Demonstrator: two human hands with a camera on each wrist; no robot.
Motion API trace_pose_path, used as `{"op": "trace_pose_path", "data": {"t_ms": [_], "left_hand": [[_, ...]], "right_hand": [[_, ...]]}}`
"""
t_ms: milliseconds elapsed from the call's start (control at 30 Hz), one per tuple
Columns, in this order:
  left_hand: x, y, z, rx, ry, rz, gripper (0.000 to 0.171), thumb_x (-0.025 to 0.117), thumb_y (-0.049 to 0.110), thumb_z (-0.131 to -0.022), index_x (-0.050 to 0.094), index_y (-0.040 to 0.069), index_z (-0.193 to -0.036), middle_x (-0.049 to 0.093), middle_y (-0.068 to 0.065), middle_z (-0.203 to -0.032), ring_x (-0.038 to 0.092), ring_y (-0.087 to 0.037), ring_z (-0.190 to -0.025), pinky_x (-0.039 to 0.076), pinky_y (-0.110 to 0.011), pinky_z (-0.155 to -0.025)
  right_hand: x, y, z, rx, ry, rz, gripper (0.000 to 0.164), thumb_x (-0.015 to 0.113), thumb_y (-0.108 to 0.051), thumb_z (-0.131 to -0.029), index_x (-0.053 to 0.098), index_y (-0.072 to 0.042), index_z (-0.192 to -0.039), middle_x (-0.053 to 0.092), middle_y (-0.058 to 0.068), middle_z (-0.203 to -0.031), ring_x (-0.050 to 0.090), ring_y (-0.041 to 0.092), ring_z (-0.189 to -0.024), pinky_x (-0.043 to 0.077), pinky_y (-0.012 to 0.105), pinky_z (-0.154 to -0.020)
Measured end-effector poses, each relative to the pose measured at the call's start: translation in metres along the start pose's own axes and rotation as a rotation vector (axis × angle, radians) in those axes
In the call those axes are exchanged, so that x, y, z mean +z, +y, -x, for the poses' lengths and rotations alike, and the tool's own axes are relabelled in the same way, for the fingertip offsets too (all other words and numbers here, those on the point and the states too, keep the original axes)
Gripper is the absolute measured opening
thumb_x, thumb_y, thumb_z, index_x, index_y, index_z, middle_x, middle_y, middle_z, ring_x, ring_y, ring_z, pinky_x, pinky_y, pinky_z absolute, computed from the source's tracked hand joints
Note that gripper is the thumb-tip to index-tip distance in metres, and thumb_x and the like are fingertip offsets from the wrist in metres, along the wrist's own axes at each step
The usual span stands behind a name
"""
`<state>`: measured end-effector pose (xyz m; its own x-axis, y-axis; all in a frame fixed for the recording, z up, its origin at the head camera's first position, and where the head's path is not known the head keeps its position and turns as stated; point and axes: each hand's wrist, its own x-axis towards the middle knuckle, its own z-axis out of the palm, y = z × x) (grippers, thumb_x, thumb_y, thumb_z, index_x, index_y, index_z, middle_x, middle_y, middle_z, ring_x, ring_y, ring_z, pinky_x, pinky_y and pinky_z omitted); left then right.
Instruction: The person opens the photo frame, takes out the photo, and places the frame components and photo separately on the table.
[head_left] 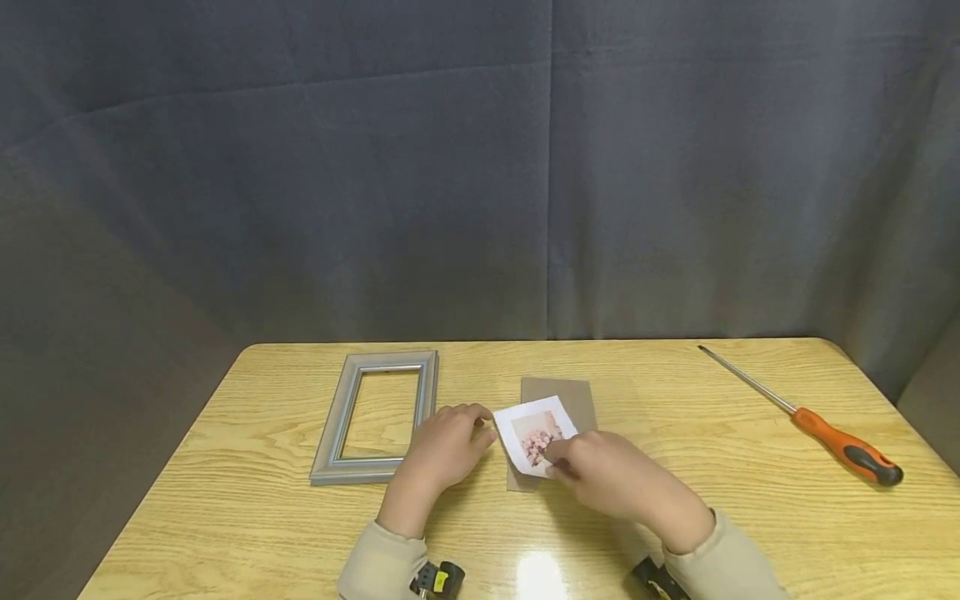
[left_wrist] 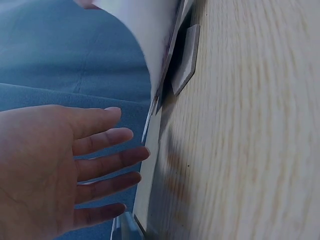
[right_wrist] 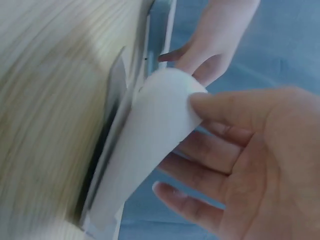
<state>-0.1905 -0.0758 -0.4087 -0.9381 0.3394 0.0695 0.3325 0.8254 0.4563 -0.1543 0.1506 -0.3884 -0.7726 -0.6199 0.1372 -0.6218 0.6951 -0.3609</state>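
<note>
A white paper print (head_left: 527, 412) with a pink flower picture lies at an angle over a grey-brown backing board (head_left: 576, 398). My right hand (head_left: 611, 475) pinches the print's near edge between thumb and fingers. That edge curls up from the board, as the right wrist view shows the sheet's plain white underside. My left hand (head_left: 446, 446) hovers by the print's left corner, fingers extended and holding nothing. Under the board, a stiff flap (left_wrist: 187, 62) props it above the table in the left wrist view.
Left of the hands lies a silver-grey picture frame (head_left: 341, 417) with a bare opening, partly behind my left hand. An orange-and-black screwdriver (head_left: 832, 435) rests at the right, tip pointing to the back. A dark curtain (head_left: 420, 208) hangs behind the wooden table (head_left: 232, 517).
</note>
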Motion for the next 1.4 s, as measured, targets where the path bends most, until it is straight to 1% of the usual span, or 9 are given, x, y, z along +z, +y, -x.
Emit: {"op": "trace_pose_path", "data": {"t_ms": [167,233,400,633,767,867,1000,1100,1400], "left_hand": [[-0.001,0.0,0.0,0.004,0.006,0.007,0.028,0.065,0.025,-0.096,0.069,0.008,-0.118,0.071,-0.007,-0.11,0.064,-0.028,-0.105,0.052,-0.047,-0.088],[-0.001,0.0,0.0,0.002,0.004,0.014,0.028,0.065,0.025,-0.097,0.069,0.009,-0.118,0.071,-0.007,-0.11,0.064,-0.028,-0.104,0.052,-0.047,-0.087],[-0.003,0.0,0.001,0.0,0.003,0.026,0.028,0.065,0.025,-0.097,0.069,0.008,-0.119,0.071,-0.007,-0.111,0.065,-0.029,-0.103,0.053,-0.047,-0.086],[-0.003,-0.001,0.003,0.01,-0.002,0.031,0.029,0.065,0.026,-0.097,0.069,0.008,-0.119,0.071,-0.008,-0.111,0.065,-0.03,-0.104,0.053,-0.048,-0.085],[-0.004,-0.001,0.002,0.012,-0.007,0.027,0.03,0.065,0.027,-0.097,0.068,0.008,-0.12,0.071,-0.008,-0.111,0.065,-0.029,-0.103,0.053,-0.047,-0.085],[-0.004,-0.001,0.002,0.011,-0.014,0.027,0.03,0.064,0.027,-0.098,0.068,0.008,-0.121,0.07,-0.008,-0.112,0.064,-0.029,-0.105,0.052,-0.047,-0.087],[-0.003,-0.001,0.002,0.01,-0.015,0.033,0.03,0.064,0.026,-0.098,0.067,0.008,-0.121,0.07,-0.008,-0.112,0.064,-0.03,-0.105,0.052,-0.048,-0.089],[-0.003,-0.001,0.002,0.01,-0.012,0.04,0.029,0.064,0.025,-0.098,0.067,0.008,-0.121,0.07,-0.008,-0.112,0.065,-0.03,-0.105,0.052,-0.048,-0.088],[-0.004,0.0,0.001,0.009,-0.012,0.036,0.029,0.064,0.025,-0.098,0.068,0.009,-0.121,0.071,-0.007,-0.112,0.065,-0.029,-0.104,0.052,-0.048,-0.087]], "right_hand": [[-0.005,-0.008,0.001,-0.007,0.002,-0.047,0.025,0.067,-0.013,-0.093,0.054,-0.019,-0.074,0.039,-0.015,-0.058,0.033,-0.001,-0.051,0.033,0.02,-0.047],[-0.007,-0.01,0.001,-0.009,0.024,-0.051,0.021,0.066,-0.013,-0.095,0.056,-0.018,-0.077,0.041,-0.015,-0.059,0.034,-0.001,-0.052,0.034,0.02,-0.047],[-0.012,-0.012,0.001,0.006,0.132,0.008,0.003,0.065,-0.013,-0.096,0.067,-0.012,-0.094,0.05,-0.013,-0.065,0.04,0.001,-0.054,0.038,0.021,-0.051],[-0.026,-0.011,0.003,0.085,0.255,0.118,0.004,0.066,-0.014,-0.095,0.069,-0.012,-0.095,0.052,-0.013,-0.065,0.04,0.003,-0.054,0.037,0.023,-0.05],[-0.035,-0.008,0.006,0.135,0.306,0.139,0.007,0.065,-0.013,-0.095,0.071,-0.011,-0.099,0.056,-0.011,-0.067,0.04,0.003,-0.054,0.037,0.024,-0.049],[-0.04,-0.005,0.007,0.159,0.359,0.141,0.007,0.064,-0.013,-0.096,0.071,-0.012,-0.099,0.052,-0.011,-0.063,0.039,0.004,-0.052,0.035,0.025,-0.047],[-0.044,0.0,0.009,0.194,0.449,0.15,0.008,0.064,-0.012,-0.096,0.071,-0.012,-0.099,0.058,-0.007,-0.066,0.045,0.006,-0.053,0.039,0.029,-0.047],[-0.045,0.006,0.01,0.218,0.532,0.169,0.009,0.065,-0.01,-0.095,0.072,-0.009,-0.1,0.068,0.001,-0.077,0.054,0.011,-0.056,0.044,0.033,-0.047],[-0.05,0.021,0.015,0.243,0.801,0.248,0.008,0.068,-0.005,-0.089,0.073,-0.002,-0.094,0.072,0.013,-0.079,0.059,0.023,-0.05,0.041,0.039,-0.038]]}}
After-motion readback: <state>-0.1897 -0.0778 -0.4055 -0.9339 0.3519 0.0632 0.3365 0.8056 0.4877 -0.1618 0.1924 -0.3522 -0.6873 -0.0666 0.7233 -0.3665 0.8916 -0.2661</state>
